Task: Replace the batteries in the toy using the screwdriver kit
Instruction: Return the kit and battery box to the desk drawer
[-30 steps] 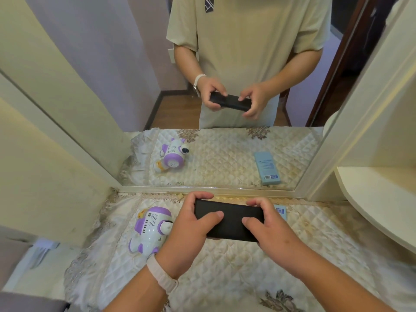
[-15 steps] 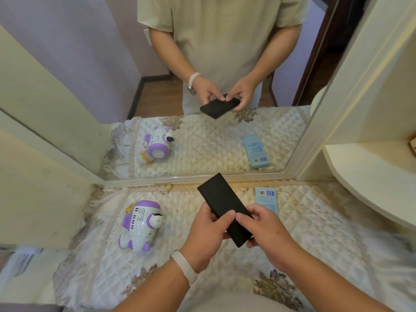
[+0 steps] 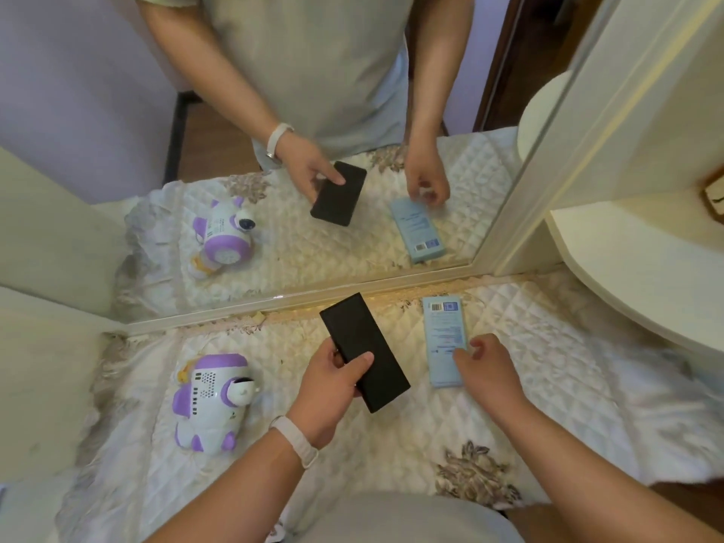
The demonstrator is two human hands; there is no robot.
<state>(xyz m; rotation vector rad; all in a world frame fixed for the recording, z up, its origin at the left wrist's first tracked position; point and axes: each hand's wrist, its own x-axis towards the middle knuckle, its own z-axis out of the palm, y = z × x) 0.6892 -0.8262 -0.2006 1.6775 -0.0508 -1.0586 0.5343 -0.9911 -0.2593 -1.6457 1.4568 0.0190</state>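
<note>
Head view: the right hand (image 3: 489, 370) has let go of the flat black rectangular case (image 3: 364, 346), which the left hand (image 3: 333, 389) now grips alone. It reaches the pale blue flat pack (image 3: 444, 327) at the back edge of the quilted worktop (image 3: 548, 386), fingers (image 3: 462, 356) curled, hold uncertain. The purple-and-white plastic toy (image 3: 211, 401) lies untouched near the left edge.

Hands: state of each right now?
Left hand: holds the black case.
Right hand: fingers curled at the blue box; grip cannot be told.

place: home, dressing-table corner | evidence: wall mirror (image 3: 297, 244) is standing behind; quilted floral cloth (image 3: 548, 366) is covering the top; cream rounded shelf (image 3: 627, 268) is jutting in; wood floor (image 3: 207, 143) is showing in reflection
</note>
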